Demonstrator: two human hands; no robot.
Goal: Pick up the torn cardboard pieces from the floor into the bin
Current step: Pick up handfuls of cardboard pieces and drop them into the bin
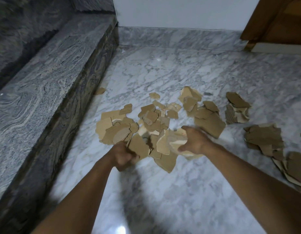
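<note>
Cardboard fills both my hands at frame centre: my left hand [123,155] and right hand [193,141] each grip torn cardboard pieces [160,146]. Many more litter the marble floor [180,191] centre and right; no bin shows, so most remains.

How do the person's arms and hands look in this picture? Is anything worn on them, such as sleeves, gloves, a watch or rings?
Both forearms are bare as far as the picture shows: no sleeve reaches into view. The left hand and the right hand have no gloves. No watch or bracelet shows at either wrist. The picture is blurred by motion, so small rings on the fingers cannot be ruled out.
</note>
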